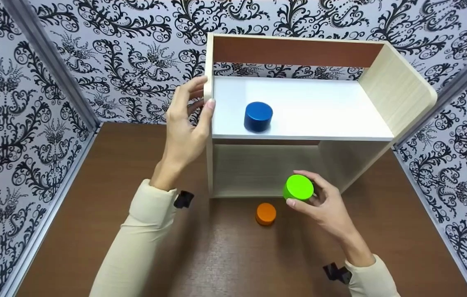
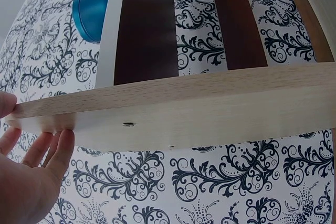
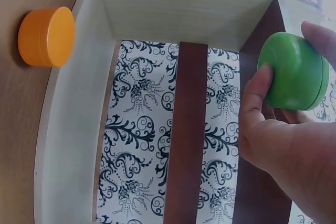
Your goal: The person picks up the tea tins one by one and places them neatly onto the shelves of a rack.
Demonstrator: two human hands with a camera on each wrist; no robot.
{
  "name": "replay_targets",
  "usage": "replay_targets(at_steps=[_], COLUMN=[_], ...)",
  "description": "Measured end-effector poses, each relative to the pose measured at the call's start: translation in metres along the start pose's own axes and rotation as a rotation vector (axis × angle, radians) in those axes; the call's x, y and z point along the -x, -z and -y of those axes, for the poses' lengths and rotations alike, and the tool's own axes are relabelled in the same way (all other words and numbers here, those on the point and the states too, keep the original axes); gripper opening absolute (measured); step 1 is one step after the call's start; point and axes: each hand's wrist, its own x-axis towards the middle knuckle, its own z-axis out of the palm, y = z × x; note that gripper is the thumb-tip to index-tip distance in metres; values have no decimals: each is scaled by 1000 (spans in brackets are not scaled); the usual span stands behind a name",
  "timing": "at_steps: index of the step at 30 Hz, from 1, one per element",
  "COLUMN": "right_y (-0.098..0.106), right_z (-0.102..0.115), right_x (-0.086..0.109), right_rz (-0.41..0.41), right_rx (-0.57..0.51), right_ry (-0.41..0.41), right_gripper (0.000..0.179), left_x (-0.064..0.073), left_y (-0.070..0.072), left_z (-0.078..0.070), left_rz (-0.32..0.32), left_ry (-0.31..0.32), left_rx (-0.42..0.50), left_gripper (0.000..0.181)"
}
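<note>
Green cylinder (image 1: 298, 188) between right fingers (image 3: 258, 88)

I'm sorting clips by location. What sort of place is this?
Probably a small staged booth, not a furnished room: patterned walls with grey corner strips stand close around a brown surface that holds a shelf unit.

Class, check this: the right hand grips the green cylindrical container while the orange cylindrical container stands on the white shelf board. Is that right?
No: the head view shows the orange cylindrical container on the flat brown surface, not the white shelf board. The right hand does grip the green cylindrical container.
</note>
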Motion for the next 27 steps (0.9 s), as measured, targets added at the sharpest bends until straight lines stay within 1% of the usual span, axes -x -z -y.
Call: replay_targets(at_steps=[10,16,27], right_y=[1,1,6], right_z=[4,10,22], right_x=[-3,-4,-8], right_rz=[6,12,-3], right_rx=[7,-9,14], right_ry=[19,24,27], right_gripper=[64,63,63], left_x=[0,0,0], left_y=[0,0,0], left_z=[0,-1,-1], left_rz=[1,-6,-1], left_ry=[1,6,8], left_rx=[-5,-16,-19], left_gripper=[39,38,38])
